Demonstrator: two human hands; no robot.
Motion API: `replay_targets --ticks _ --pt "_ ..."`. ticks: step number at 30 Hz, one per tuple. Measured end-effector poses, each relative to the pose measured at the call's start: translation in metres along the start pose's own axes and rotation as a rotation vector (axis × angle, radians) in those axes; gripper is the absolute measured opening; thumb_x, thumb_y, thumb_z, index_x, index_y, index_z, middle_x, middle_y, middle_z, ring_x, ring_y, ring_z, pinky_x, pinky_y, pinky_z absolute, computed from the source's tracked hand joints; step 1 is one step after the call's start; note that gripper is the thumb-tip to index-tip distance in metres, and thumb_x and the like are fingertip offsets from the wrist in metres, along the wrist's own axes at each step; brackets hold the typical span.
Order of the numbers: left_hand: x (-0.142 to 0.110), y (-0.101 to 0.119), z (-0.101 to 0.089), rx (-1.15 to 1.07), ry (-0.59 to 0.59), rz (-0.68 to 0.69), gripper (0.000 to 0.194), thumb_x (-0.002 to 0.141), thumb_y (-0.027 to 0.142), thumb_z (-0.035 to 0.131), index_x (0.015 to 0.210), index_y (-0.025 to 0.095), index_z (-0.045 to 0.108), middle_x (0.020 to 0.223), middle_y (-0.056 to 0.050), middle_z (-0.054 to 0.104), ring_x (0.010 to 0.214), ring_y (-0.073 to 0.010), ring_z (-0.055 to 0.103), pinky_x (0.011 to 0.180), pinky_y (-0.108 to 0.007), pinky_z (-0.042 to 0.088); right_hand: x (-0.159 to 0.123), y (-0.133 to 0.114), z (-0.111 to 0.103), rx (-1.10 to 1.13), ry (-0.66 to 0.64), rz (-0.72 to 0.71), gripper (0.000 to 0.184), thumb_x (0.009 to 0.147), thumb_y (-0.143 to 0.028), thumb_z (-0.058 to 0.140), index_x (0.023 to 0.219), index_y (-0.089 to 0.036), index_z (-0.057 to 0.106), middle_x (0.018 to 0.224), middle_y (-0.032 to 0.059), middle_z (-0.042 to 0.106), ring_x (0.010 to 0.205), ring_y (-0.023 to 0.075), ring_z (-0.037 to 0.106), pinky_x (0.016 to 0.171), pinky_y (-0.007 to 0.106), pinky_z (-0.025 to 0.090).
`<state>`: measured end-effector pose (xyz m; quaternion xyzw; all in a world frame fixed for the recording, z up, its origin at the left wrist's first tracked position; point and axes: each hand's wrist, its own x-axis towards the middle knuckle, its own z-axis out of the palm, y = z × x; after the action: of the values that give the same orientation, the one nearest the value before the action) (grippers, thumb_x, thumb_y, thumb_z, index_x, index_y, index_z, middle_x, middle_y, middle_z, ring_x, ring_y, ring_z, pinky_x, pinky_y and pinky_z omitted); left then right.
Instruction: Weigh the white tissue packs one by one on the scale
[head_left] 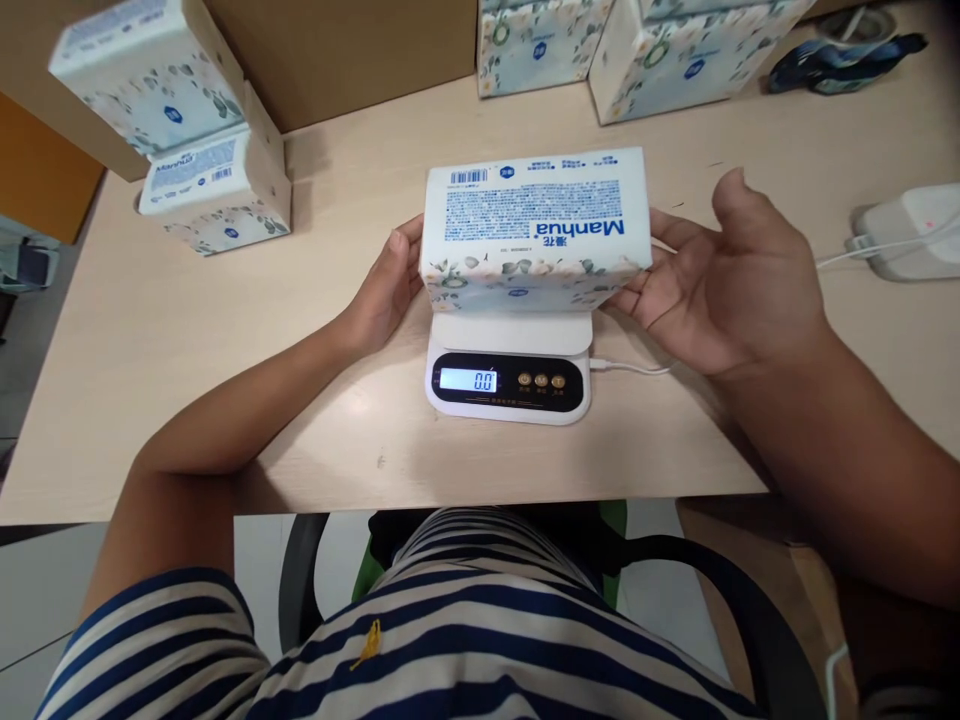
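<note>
A pack of tissues (536,215) with blue print and a flower pattern is held between my two hands over a white kitchen scale (510,385). My left hand (390,290) presses on its left end, fingers partly hidden behind the pack. On the other end, the fingers of my right hand (720,270) support its side and lower edge, with the thumb raised off it. The pack covers most of the weighing plate (514,333); the lit display (468,380) reads 0.0. Whether the pack touches the plate is hard to see.
Two stacked tissue packs (217,195) stand at the left, and more packs (694,65) line the back. Behind them is a cardboard box (360,60). A tape dispenser (847,60) lies back right, a white charger (911,235) at the right. A white cable (634,366) joins the scale.
</note>
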<state>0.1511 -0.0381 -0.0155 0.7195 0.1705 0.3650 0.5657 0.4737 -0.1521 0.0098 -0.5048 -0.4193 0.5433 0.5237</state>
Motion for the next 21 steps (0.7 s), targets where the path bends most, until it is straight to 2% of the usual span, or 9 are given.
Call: replay_targets --ticks 5,10,16,21 --pt "-0.002 0.0 -0.002 -0.031 -0.058 -0.016 0.072 0.102 0.092 0.041 0.153 0.044 0.062 0.166 0.003 0.063 0.178 -0.0411 0.023 0.141 -0.07 0.035 -0.008 -0.012 0.018 0.146 0.098 0.088 0.058 0.09 -0.084 0.067 0.122 -0.036 0.075 0.134 0.0107 0.081 0.139 0.0451 0.072 0.104 0.074 0.068" --pt "-0.001 0.001 -0.002 -0.051 -0.066 -0.01 0.072 0.103 0.091 0.042 0.151 0.042 0.063 0.166 0.001 0.063 0.178 -0.0417 0.022 0.141 -0.071 0.034 -0.014 -0.021 0.019 0.209 0.017 0.157 0.051 0.09 -0.067 0.079 0.133 -0.04 0.073 0.124 0.0074 0.083 0.136 0.0425 0.073 0.095 0.07 0.071" --pt "-0.001 0.003 -0.003 -0.044 -0.05 -0.03 0.074 0.102 0.092 0.043 0.151 0.041 0.062 0.166 -0.001 0.064 0.179 -0.0404 0.019 0.142 -0.068 0.034 -0.017 -0.025 0.022 0.186 0.036 0.143 0.036 0.092 -0.066 0.076 0.112 -0.037 0.079 0.127 0.0051 0.083 0.132 0.0393 0.076 0.1 0.063 0.071" --pt "0.0 0.006 0.0 -0.011 -0.062 -0.021 0.076 0.1 0.094 0.042 0.154 0.044 0.061 0.168 0.003 0.062 0.179 -0.0404 0.018 0.143 -0.068 0.033 -0.011 -0.019 0.012 0.091 -0.019 0.112 0.043 0.091 -0.071 0.07 0.119 -0.04 0.079 0.136 0.0037 0.083 0.136 0.0429 0.075 0.109 0.073 0.066"
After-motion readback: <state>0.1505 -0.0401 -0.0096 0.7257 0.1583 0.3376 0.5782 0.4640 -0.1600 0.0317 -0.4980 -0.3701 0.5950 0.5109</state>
